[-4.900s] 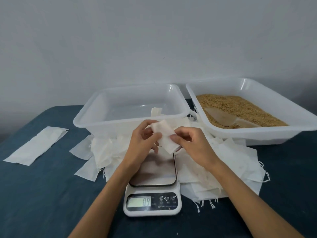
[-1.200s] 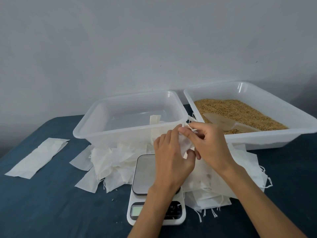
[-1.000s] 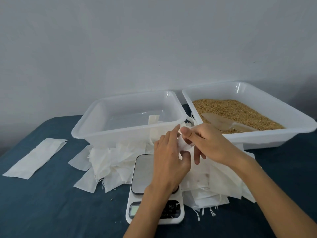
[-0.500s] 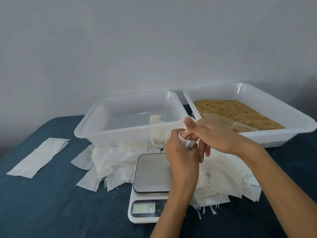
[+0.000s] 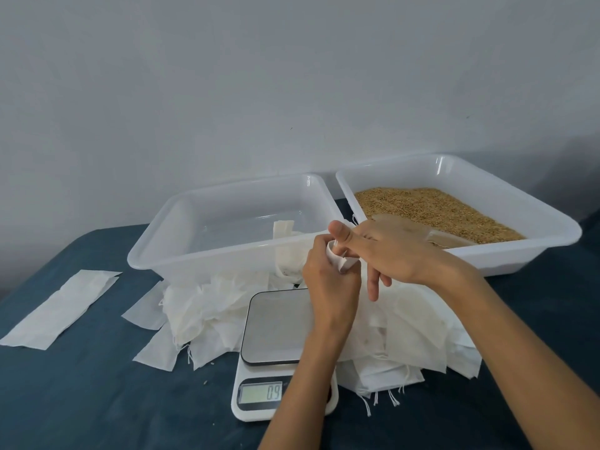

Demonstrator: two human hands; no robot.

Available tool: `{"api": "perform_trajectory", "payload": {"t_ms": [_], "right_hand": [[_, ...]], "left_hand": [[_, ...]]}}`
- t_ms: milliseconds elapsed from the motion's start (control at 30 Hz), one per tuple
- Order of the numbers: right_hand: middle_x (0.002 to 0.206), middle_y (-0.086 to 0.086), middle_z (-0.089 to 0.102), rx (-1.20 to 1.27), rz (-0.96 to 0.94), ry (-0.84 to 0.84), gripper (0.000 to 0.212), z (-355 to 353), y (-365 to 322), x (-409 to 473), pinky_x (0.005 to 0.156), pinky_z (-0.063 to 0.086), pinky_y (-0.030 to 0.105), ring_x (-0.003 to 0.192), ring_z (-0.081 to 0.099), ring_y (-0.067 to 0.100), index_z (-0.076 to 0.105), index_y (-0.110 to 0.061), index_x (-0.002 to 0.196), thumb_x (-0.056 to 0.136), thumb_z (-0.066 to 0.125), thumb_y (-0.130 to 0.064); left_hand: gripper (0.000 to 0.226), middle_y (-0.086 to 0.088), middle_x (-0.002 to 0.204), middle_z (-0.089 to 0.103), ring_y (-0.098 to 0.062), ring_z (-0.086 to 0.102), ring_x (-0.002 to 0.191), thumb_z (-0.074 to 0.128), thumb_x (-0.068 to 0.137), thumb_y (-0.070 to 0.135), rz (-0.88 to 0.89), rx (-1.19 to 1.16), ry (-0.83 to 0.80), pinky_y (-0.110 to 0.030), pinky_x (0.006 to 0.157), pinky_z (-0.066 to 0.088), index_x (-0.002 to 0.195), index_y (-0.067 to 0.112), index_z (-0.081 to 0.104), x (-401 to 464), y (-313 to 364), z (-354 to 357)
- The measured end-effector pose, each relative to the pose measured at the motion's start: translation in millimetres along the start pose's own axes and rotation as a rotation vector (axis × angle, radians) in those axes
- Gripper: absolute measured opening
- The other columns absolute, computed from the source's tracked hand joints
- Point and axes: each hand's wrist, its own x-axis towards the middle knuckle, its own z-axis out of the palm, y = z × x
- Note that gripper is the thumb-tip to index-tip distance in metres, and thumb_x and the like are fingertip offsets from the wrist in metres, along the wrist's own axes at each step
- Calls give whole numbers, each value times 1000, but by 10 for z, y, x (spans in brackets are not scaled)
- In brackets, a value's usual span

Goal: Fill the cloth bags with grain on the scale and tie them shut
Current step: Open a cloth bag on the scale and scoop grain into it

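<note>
While both hands meet at the centre of the frame above the scale (image 5: pixel 276 326), the left hand (image 5: pixel 331 287) curls its fingers around a small white cloth bag (image 5: pixel 339 259), and the right hand (image 5: pixel 389 251) pinches the bag's top with thumb and forefinger, its other fingers hanging loose. The scale sits low in the centre on the dark blue table (image 5: pixel 81 401), its display facing the viewer. Loose white bags (image 5: pixel 211 306) are heaped around it. Behind, an almost bare clear tub (image 5: pixel 181 251) stands centre-left, and at right a second tub (image 5: pixel 552 222) holds brown grain (image 5: pixel 438 209).
</note>
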Motion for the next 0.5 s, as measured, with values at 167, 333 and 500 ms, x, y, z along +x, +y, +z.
{"api": "perform_trajectory", "payload": {"t_ms": [167, 333, 500], "right_hand": [[86, -11, 76, -12, 18, 18, 95, 15, 14, 42, 55, 47, 27, 49, 69, 22, 69, -22, 104, 67, 18, -93], [76, -23, 73, -27, 21, 28, 101, -43, -6, 18, 59, 45, 28, 48, 69, 18, 70, -30, 111, 66, 12, -100], [84, -33, 70, -15, 26, 10, 98, -99, -74, -37, 59, 46, 27, 51, 70, 19, 70, -38, 99, 60, 8, -103]], "left_hand": [[25, 6, 77, 60, -13, 54, 70, 69, 89, 3, -10, -15, -11, -36, 72, 52, 108, 18, 61, 33, 1, 9], [34, 22, 79, 65, 0, 60, 71, 73, 86, 3, 52, 7, -89, -11, 63, 43, 99, 28, 54, -13, -5, -98], [42, 22, 83, 66, -2, 62, 75, 69, 83, 2, 127, 89, -142, -10, 64, 42, 97, 38, 53, -35, -39, -225]]}}
